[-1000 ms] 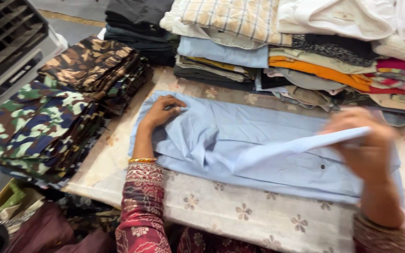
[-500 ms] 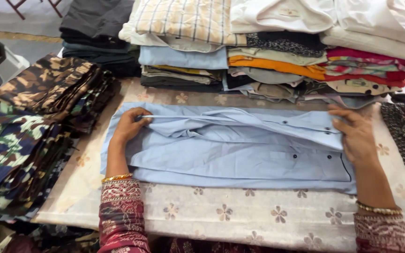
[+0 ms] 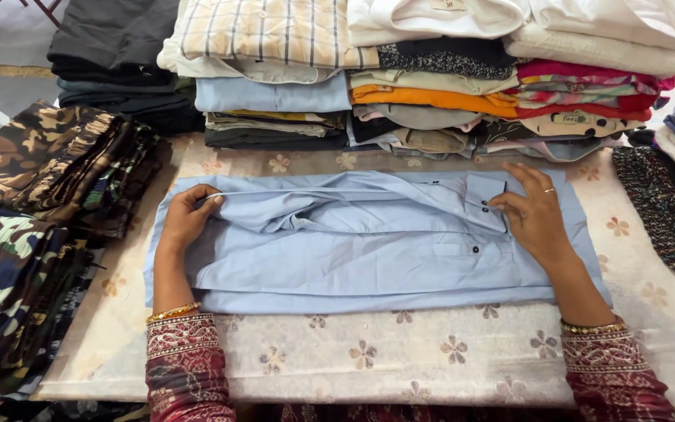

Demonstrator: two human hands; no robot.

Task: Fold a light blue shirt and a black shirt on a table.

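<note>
The light blue shirt (image 3: 353,250) lies folded lengthwise into a long band across the middle of the table (image 3: 400,359), which is covered by a pale cloth with small flower prints. Half a second ago the shirt lay in the same band, and a second ago a sleeve was still lifted off it in the right hand; that sleeve is now down and folded in.

The left hand (image 3: 185,219) rests on the shirt's left end, its fingers curled closed around a pinch of fabric at the upper edge, much as before. The right hand (image 3: 533,215) lies flat on the right part of the shirt with fingers spread open, gripping nothing. Its fingertips sit just beside the buttoned cuff (image 3: 486,205), having slid inward from the far right edge where they pressed half a second ago. Dark buttons show just below and left of those fingertips.

Beyond the fingers of both hands, at the far edge of the table, stand stacks of folded clothes (image 3: 400,86) in checked, blue, orange, white and pink. Out past the left hand's knuckles lie piles of camouflage garments (image 3: 33,211). To the right of the right hand sits a dark speckled garment (image 3: 654,207).
</note>
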